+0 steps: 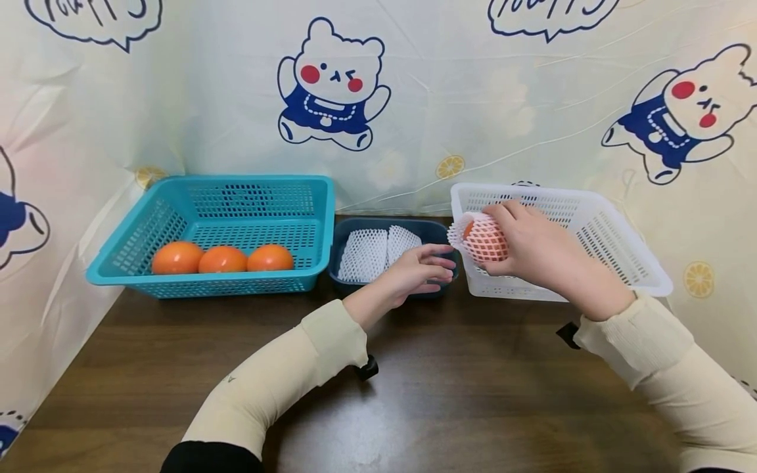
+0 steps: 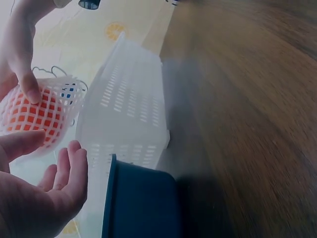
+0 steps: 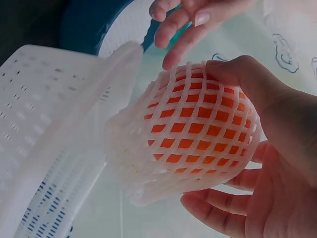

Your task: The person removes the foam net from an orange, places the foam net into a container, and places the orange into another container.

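My right hand (image 1: 535, 246) grips an orange (image 1: 491, 242) wrapped in a white foam net sleeve, above the left end of a white basket (image 1: 615, 230). In the right wrist view, thumb and fingers curl around the netted orange (image 3: 198, 129); the loose end of its sleeve (image 3: 133, 158) points away from the palm. My left hand (image 1: 421, 272) holds nothing, its fingers loosely extended above a small dark blue bin (image 1: 437, 231). Folded white foam nets (image 1: 363, 256) lie in that bin. The left wrist view shows the left fingers (image 2: 74, 171) just below the wrapped orange, apparently not touching it.
On the left, a teal basket (image 1: 319, 223) holds three bare oranges (image 1: 223, 259) along its front side. The containers stand in a row at the back of a brown wooden table (image 1: 449, 394). A patterned curtain (image 1: 437, 98) hangs right behind them.
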`<state>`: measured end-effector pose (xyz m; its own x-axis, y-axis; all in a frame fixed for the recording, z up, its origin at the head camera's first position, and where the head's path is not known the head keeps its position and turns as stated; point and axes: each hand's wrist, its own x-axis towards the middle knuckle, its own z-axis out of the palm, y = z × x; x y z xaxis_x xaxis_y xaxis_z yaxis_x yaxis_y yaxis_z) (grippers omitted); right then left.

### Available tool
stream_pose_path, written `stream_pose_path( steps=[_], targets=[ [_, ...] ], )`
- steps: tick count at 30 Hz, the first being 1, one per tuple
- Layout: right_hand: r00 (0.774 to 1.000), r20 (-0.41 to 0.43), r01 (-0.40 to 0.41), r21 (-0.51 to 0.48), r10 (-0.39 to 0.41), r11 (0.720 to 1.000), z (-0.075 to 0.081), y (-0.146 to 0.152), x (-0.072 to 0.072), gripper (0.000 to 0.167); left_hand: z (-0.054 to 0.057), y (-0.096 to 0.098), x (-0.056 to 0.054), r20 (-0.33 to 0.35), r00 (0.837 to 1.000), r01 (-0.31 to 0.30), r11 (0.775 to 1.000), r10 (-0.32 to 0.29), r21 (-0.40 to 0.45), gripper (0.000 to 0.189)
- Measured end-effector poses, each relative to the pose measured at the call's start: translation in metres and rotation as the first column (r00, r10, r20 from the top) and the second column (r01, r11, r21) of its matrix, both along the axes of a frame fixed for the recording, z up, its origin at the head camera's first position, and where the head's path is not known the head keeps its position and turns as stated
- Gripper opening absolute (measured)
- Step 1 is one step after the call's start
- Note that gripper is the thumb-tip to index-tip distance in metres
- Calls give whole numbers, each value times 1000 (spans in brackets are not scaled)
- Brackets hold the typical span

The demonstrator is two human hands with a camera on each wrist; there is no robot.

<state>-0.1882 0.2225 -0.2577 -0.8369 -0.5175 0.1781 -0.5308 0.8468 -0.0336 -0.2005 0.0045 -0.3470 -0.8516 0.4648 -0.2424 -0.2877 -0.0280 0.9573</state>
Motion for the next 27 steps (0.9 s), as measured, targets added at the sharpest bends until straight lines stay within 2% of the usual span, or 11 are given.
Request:
stream_pose_path(
  steps=[7,12,16,21,27],
  targets=[
    [999,18,-40,-37,41,999,3,-9,10,80,0,-16,6,-30,1000,-5,1000,5,-23,49],
    [993,27,-109,-87,111,990,5,-17,18,81,-1,-28,15,-40,999,-17,999,16,-38,48],
    [990,16,-135,-99,138,986,4,-24,22,79,-1,-37,23,-43,999,-5,999,3,-53,49],
    [987,30,-152,-115,156,982,-1,-31,25,77,-4,-48,30,-46,999,-3,998,0,-65,47],
    [982,55,-167,-189,180,968,-12,-38,26,78,-11,-63,34,-50,999,-23,995,18,-93,48]
  ],
)
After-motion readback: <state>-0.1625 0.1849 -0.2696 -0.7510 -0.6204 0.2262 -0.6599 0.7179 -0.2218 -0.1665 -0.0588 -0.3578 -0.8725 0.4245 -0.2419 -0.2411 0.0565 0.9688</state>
